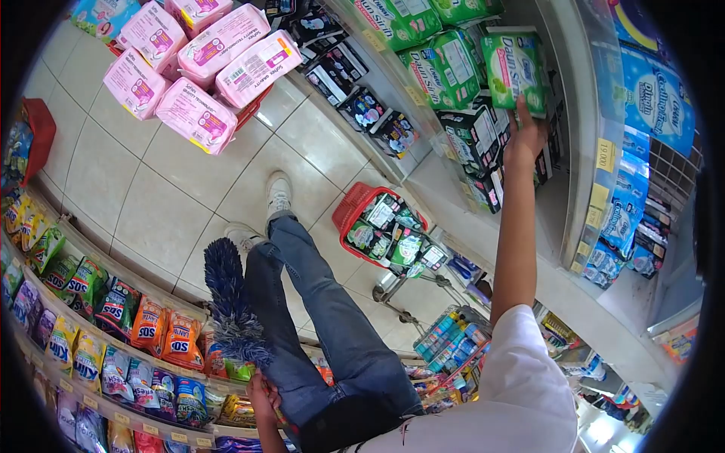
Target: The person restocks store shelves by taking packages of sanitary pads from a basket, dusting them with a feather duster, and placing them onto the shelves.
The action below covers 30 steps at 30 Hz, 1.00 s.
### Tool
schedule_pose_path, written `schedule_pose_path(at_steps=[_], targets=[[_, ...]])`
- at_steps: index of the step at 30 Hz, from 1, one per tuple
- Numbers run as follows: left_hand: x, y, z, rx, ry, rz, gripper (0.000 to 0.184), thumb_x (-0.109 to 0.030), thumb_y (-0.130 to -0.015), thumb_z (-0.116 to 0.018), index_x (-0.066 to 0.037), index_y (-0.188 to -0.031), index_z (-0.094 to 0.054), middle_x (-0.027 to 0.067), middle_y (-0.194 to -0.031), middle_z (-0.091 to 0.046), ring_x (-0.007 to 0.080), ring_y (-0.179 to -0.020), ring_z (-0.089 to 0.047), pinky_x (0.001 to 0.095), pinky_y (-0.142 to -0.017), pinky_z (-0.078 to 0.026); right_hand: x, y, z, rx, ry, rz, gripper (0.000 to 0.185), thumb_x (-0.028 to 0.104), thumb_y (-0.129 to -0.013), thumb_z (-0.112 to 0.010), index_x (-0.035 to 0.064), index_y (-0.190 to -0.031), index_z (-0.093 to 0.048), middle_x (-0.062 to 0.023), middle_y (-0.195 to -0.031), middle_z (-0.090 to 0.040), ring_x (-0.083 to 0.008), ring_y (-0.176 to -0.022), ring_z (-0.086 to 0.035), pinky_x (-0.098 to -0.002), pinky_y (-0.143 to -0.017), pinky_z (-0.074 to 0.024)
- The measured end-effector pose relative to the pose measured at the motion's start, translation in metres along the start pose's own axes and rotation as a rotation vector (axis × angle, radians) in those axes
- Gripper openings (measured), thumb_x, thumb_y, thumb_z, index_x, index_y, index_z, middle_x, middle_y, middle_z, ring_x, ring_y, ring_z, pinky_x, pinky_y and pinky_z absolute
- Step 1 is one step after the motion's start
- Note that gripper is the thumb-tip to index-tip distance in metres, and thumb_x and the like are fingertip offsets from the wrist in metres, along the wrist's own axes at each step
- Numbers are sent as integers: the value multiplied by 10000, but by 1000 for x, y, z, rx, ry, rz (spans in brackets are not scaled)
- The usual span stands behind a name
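Note:
My left hand (263, 396), low in the view beside my thigh, is closed round the handle of a duster (234, 302) with dark blue and grey fluffy strands. Its head points away from me along my leg. At the shelf on the right, my right hand (526, 140) reaches up and grips the lower edge of a green pack of sanitary pads (516, 68), marked "Daun Sirih". One finger lies on the pack's front; the others are partly hidden. More green packs (445, 68) lie beside it, with black packs (472, 136) below.
A red basket (355, 215) of green and black packs stands by the shelf. Pink packs (226, 45) are stacked at the upper left. A shelf of cleaner pouches (151, 325) curves along the left. Blue packs (657, 98) fill the far right shelf. A trolley (411, 306) stands nearby.

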State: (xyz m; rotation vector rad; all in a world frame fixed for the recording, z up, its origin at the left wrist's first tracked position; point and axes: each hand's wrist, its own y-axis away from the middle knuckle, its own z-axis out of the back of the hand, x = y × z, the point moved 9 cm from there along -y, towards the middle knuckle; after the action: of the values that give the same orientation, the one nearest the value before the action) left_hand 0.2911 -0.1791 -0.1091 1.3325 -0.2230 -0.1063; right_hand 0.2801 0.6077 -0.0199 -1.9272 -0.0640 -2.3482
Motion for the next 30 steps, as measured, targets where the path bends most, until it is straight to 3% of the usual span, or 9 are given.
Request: schedule_pose_path(at_steps=[6,10,12,16,18,19,21,25,30], targets=[[-4,4,-8,7,0,-8,288,-361,-893,-521,-96,-799,-459,45,-522,-451,84,-325,-280,228,-279,-223,-7,-72,-14,-110,127,114,496,17,-697,-752,15,-1152,-556,-95,-1067,-607,-181,-954,-570,-318,-750,-459],[-1,4,-9,-14,4,17,288,-357,-897,-515,-95,-794,-459,46,-522,-449,85,-324,-277,230,-279,-226,-19,-134,-14,-110,395,215,493,55,-694,-758,-6,-1142,-564,-115,-1067,-616,-206,-912,-591,-329,-760,-468],[2,1,-8,-27,17,25,288,-362,-897,-514,-96,-801,-458,47,-523,-449,86,-324,-273,228,-280,-227,-11,-156,-10,-221,689,426,495,85,-698,-752,-44,-1135,-559,-145,-1069,-621,-244,-904,-602,-323,-792,-469],[-3,6,-14,-25,-9,21,291,-368,-898,-514,-97,-808,-458,46,-524,-449,86,-326,-273,229,-281,-225,-25,-188,-4,-144,779,316,551,122,-689,-753,-77,-1154,-534,-190,-1095,-611,-295,-979,-599,-355,-852,-464],[-3,6,-15,-31,-14,25,291,-371,-897,-516,-98,-817,-456,46,-525,-448,87,-330,-277,227,-284,-222,8,-153,-35,-146,1265,298,584,186,-691,-753,-67,-1170,-535,-239,-1099,-596,-352,-1029,-582,-394,-875,-455],[-3,5,-15,-31,-16,24,291,-371,-897,-516,-98,-817,-456,46,-525,-448,87,-330,-277,227,-284,-222,5,-158,-33,-148,1265,297,584,186,-691,-753,-67,-1170,-535,-239,-1099,-596,-352,-1029,-582,-394,-875,-455],[-3,5,-17,-21,-7,28,295,-377,-897,-517,-99,-821,-455,45,-526,-449,87,-332,-279,225,-287,-220,7,-157,-66,36,1380,717,607,240,-712,-738,6,-1228,-521,-248,-1108,-585,-388,-1060,-556,-421,-891,-440],[-8,5,-19,-26,-29,29,304,-384,-894,-523,-97,-826,-453,45,-524,-444,87,-332,-279,222,-288,-220,1,-160,-74,173,1218,791,555,263,-753,-706,87,-1247,-525,-222,-1124,-583,-396,-1048,-554,-435,-882,-440],[-12,7,-21,-36,-66,23,297,-403,-889,-535,-123,-825,-460,14,-525,-433,65,-336,-281,214,-291,-208,5,-159,-77,16,1517,781,423,193,-771,-659,98,-1174,-575,-177,-1059,-621,-340,-998,-589,-420,-840,-456]])
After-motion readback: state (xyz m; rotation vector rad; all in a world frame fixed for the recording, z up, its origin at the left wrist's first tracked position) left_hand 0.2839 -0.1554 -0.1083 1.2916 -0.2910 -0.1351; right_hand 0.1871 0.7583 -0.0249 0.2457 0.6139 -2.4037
